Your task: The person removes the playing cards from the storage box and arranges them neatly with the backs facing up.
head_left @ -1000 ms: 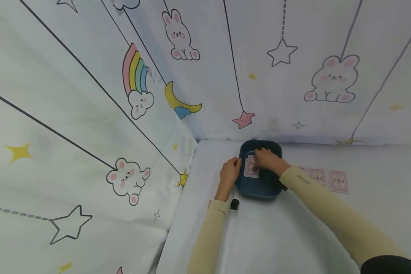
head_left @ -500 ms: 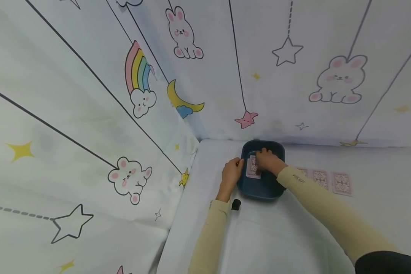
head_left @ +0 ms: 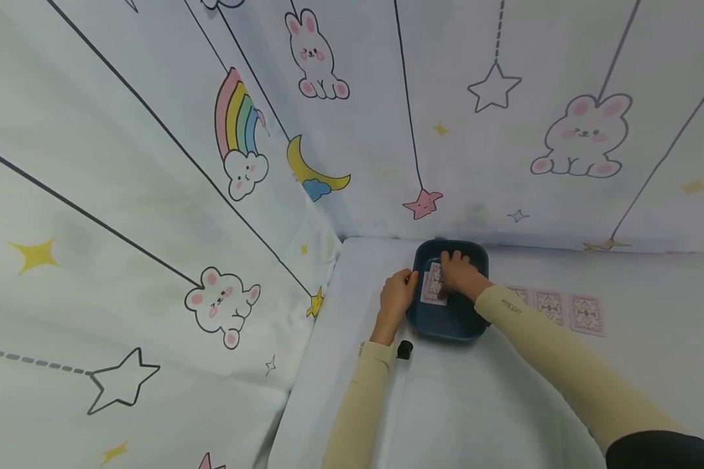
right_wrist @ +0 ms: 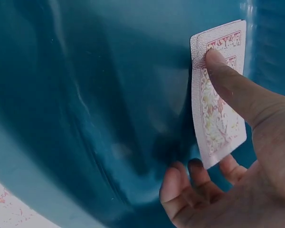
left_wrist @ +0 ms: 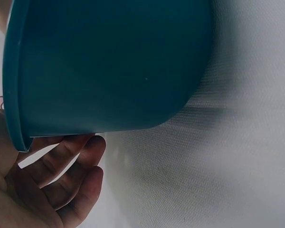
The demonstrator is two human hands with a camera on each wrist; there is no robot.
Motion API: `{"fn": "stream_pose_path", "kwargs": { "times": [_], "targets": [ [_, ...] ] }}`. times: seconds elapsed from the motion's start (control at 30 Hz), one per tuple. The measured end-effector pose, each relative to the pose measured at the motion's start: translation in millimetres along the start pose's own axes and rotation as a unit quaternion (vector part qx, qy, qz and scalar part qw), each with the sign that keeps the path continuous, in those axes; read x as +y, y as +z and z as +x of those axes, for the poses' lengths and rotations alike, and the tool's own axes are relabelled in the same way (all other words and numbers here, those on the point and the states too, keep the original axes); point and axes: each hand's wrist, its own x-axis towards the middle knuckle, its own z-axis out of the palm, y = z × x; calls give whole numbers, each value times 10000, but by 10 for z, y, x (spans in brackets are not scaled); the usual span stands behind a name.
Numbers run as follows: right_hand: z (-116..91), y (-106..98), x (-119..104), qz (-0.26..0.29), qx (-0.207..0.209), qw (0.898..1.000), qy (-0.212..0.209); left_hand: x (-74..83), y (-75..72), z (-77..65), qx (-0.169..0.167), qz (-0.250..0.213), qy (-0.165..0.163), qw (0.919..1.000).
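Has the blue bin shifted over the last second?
No, not visibly: in the head view, the blue bin sits in the same place relative to the pink wall star.

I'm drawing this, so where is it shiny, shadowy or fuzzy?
Right wrist view: pale glare streaks on the blue tub; left wrist view: a soft shadow on the white cloth beside the tub; head view: the pattern on the rightmost card looks fuzzy.

Plastic, paper and cloth within my reach.
Tub [right_wrist: 128, 90]: smooth plastic, glossy inside, duller outside. Cards [right_wrist: 217, 121]: paper-like, fine pebbled grain on the backs. Table cover [left_wrist: 247, 152]: matt, finely woven cloth. My sleeves [head_left: 360, 391]: matt cloth.
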Motion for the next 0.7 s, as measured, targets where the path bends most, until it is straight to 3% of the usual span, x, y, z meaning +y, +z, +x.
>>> {"fn": "stream_pose_path", "kwargs": {
  "times": [0.33,0.53,0.7],
  "targets": [
    [9,-32,47,398,-28,9992,67,40,-22,-30,-14,-34,-22,10000],
    [41,-64,182,1122,-213,9933,-159,48,-22,-39,-33,55,-63,10000],
    [6,-101,289,1867,-153,9809,-516,39,-11,-27,-49,132,-94,9999]
  ]
}}
